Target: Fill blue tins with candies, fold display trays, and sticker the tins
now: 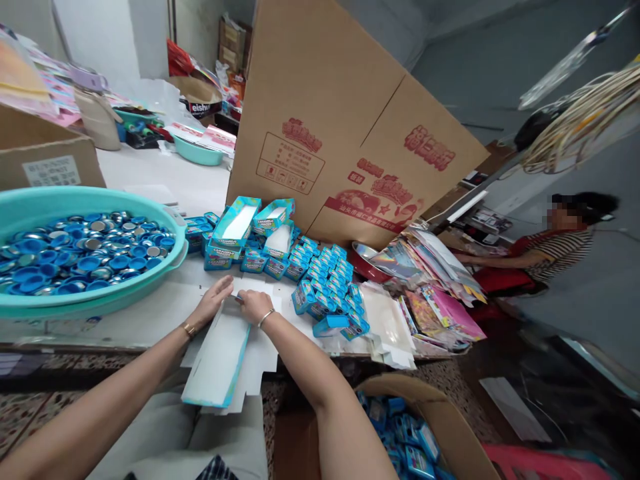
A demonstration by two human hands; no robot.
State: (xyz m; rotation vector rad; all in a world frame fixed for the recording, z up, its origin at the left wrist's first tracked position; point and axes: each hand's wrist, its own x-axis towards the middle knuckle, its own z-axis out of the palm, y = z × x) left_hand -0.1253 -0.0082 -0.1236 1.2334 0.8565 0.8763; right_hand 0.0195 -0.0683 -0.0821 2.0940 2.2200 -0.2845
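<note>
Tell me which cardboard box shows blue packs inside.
The open box low in the view, right of centre; no other box shows blue packs inside.

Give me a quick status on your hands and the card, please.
Left hand, right hand close together at far end of white card. Card atop white sheets, near end overhanging table. Blue boxes just beyond hands.

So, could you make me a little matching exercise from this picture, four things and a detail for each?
Things:
1. left hand
2. right hand
3. long card piece
4. small round pieces

Details:
A. white with blue edging
B. silver-coloured bangle at the wrist
C. inside a turquoise basin
D. gold-coloured band at the wrist

Pairs: 1-D, 2-B, 3-A, 4-C
</note>
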